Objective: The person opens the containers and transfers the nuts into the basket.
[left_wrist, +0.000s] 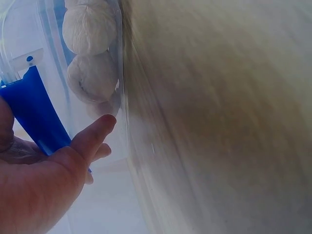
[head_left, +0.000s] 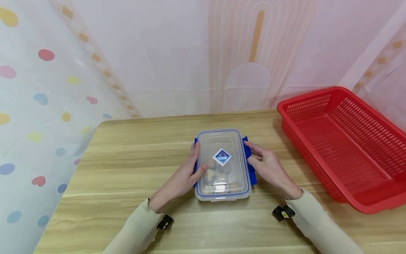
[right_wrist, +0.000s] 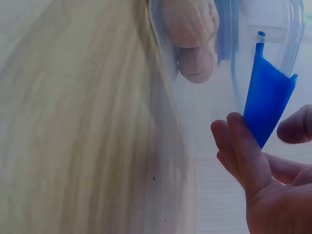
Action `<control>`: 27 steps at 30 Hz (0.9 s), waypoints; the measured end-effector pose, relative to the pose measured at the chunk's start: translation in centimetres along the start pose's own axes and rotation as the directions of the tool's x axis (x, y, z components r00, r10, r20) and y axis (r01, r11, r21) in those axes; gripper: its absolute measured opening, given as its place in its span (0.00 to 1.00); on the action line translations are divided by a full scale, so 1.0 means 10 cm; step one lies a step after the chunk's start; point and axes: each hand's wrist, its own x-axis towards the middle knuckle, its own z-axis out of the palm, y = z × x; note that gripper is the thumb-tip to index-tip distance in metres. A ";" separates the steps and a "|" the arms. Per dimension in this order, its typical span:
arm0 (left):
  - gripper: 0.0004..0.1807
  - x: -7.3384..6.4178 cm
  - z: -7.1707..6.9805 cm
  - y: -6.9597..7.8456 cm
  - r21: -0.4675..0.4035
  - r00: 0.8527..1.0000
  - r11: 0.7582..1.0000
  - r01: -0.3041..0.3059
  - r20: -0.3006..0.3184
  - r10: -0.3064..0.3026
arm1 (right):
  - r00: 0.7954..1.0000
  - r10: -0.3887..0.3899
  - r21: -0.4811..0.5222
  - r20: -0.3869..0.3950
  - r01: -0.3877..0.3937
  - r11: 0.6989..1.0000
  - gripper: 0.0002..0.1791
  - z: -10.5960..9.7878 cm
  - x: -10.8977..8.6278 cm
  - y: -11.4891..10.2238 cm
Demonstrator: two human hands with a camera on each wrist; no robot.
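Note:
A clear food container (head_left: pixel 223 137) with a blue-rimmed lid lies flat on the table. Several round pale pieces show inside, resembling garlic bulbs (left_wrist: pixel 90 29) in the left wrist view. My left hand (head_left: pixel 184 176) holds the container's left side, thumb on the lid and fingers along the edge. At the right side, my right hand (head_left: pixel 269 167) has its thumb and fingers around a blue latch (head_left: pixel 250 165). That latch (right_wrist: pixel 267 97) slants outward from the container in the right wrist view. The left blue latch (left_wrist: pixel 36 112) is tilted out too.
A red plastic basket (head_left: pixel 317 176) with slotted walls stands on the table to the right. The wood-grain table (head_left: pixel 127 169) extends left of the container. A patterned cloth (head_left: pixel 171 63) hangs behind the table's far edge.

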 end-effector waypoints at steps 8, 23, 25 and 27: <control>0.44 0.00 0.01 -0.01 -0.001 1.000 1.000 0.004 -0.005 -0.004 | 0.999 0.021 -0.028 0.040 -0.020 0.999 0.34 -0.01 -0.02 0.00; 0.44 -0.02 -0.02 0.01 -0.011 0.999 0.999 0.037 0.014 -0.037 | 0.996 -0.053 0.001 0.070 0.053 0.999 0.37 -0.02 -0.11 0.03; 0.44 -0.02 -0.03 0.02 -0.009 0.999 0.999 0.042 0.019 -0.042 | 0.996 -0.065 -0.010 0.069 0.065 0.998 0.37 -0.03 -0.13 0.02; 0.44 -0.02 -0.03 0.02 -0.005 0.999 0.999 0.035 0.018 -0.035 | 0.995 -0.074 -0.035 0.067 0.077 0.996 0.38 -0.04 -0.16 0.01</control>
